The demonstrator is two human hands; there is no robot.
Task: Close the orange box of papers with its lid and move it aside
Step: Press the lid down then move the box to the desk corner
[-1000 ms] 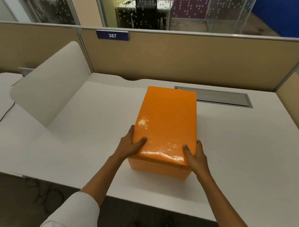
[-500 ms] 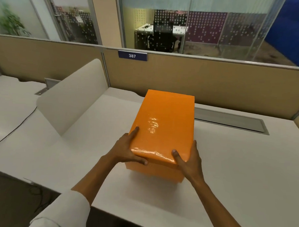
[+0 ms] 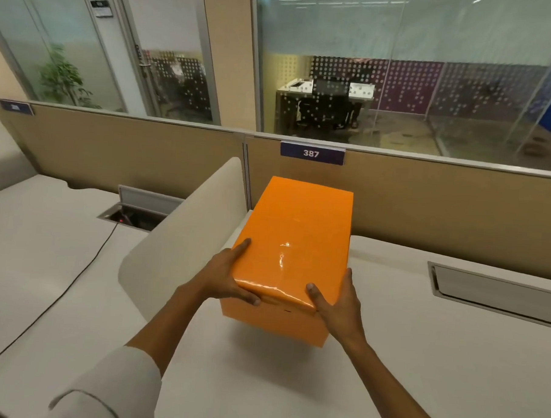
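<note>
- Box (image 3: 293,238) sat closed under its lid (image 3: 298,228), contents hidden.
- Left hand (image 3: 225,277) and right hand (image 3: 338,301) clasped its near corners above the desk (image 3: 387,356).

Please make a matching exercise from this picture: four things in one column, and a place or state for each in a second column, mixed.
1. lid
2. left hand
3. right hand
4. number plate 387

a. on the partition wall
b. grips the near left corner of the box
c. closed on the orange box
d. grips the near right corner of the box

Pairs: 1-c, 2-b, 3-d, 4-a
</note>
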